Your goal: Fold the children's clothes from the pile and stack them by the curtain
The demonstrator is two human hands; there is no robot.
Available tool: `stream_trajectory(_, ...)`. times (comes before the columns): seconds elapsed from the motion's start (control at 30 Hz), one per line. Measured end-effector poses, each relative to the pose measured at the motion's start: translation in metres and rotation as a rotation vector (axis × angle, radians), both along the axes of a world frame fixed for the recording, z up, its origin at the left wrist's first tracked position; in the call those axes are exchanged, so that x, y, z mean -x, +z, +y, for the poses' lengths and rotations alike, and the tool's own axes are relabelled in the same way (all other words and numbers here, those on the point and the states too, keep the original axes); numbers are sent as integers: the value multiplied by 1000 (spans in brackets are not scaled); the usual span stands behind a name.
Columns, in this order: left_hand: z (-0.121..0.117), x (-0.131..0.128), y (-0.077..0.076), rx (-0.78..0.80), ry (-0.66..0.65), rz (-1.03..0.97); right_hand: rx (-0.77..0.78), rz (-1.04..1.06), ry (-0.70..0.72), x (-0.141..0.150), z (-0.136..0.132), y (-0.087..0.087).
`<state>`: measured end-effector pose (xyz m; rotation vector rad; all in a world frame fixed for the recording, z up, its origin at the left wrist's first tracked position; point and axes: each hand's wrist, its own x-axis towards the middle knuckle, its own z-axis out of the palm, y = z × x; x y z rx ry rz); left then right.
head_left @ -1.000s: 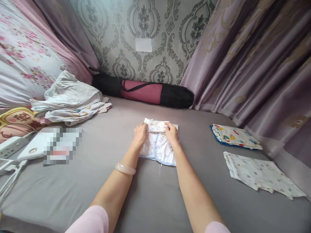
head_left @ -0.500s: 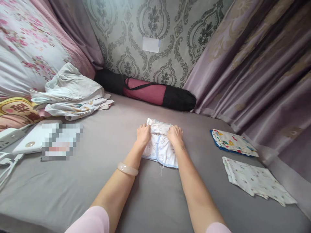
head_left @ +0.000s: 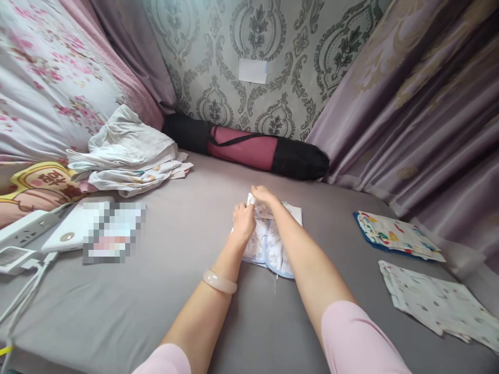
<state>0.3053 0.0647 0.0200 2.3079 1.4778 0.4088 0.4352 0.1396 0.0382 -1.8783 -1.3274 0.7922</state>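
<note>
A small white baby shirt (head_left: pixel 255 249) with blue edging and a faint print lies partly folded on the grey bed sheet (head_left: pixel 175 234). My left hand (head_left: pixel 245 221), below a pale bangle (head_left: pixel 219 281), is closed on the shirt's upper left part. Just beyond it, my right hand (head_left: pixel 264 194) reaches across the shirt, its fingers closed on the cloth at the same upper left corner. My right wrist and forearm cover part of the shirt's right side. Loose threads hang from its lower edge.
Folded printed clothes (head_left: pixel 399 234) and folded white clothing (head_left: pixel 436 298) lie at right. A rumpled clothes pile (head_left: pixel 128 150), power strip (head_left: pixel 29 228) and white device (head_left: pixel 76 226) are at left. A black and red long bag (head_left: pixel 244 148) rests along the wall.
My right hand has moved from the shirt's right side over to its upper left, beside my left hand. The view has shifted slightly.
</note>
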Motion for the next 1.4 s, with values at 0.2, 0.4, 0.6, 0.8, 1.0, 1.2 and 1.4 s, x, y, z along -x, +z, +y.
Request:
stream_trajectory(0.2, 0, -1, 1, 25, 8, -4, 183, -67, 24, -16, -6, 13)
stream_trajectory(0.4, 0, -1, 1, 29, 5, -12, 146, -57, 50, -17, -11, 7)
stream_trajectory(0.6, 1, -2, 0, 31, 29, 4, 2, -179, 0, -14, -11, -22)
stream_trajectory(0.8, 1, -2, 0, 54, 40, 25, -64, -472, -42, 2, -22, -40)
stream_trajectory(1.0, 4, -2, -4, -26, 19, 14, -91, -661, 58, 12, -42, -26)
stream_trajectory(1.2, 12, -7, -17, -78, -100, -47, 2, -645, 215, 16, -78, -34)
stream_trajectory(1.4, 9, -3, -22, -5, -128, 85, -22, -602, 242, 3, -92, -42)
